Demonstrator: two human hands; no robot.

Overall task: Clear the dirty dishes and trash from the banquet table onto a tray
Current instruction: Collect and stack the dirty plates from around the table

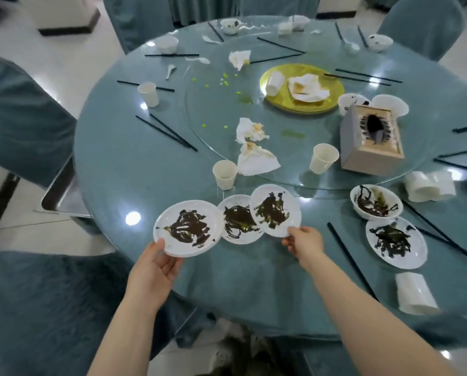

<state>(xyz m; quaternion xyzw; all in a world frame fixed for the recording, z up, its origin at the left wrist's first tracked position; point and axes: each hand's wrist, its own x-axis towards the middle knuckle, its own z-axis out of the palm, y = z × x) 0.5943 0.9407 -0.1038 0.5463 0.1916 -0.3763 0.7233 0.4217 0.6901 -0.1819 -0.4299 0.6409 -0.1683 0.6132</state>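
Observation:
My left hand [156, 263] grips the near rim of a white plate [189, 229] smeared with dark sauce, held above the table's near edge. My right hand [305, 244] pinches the rim of a second dirty plate [274, 210], tilted up. Between them a third dirty plate [237, 219] lies on the round teal table [134, 158], partly under the other two. A dirty bowl [376, 202] and another dirty plate [395, 242] sit to the right. Crumpled napkins [254, 150] and paper cups [225, 175] are scattered beyond.
A glass turntable [294, 126] carries a yellow plate [300, 88], a tissue box [370, 139] and a cup [323, 158]. Black chopsticks [167, 132] lie around the rim. A metal tray [61, 191] sits at the table's left edge. Teal-covered chairs [23, 109] surround the table.

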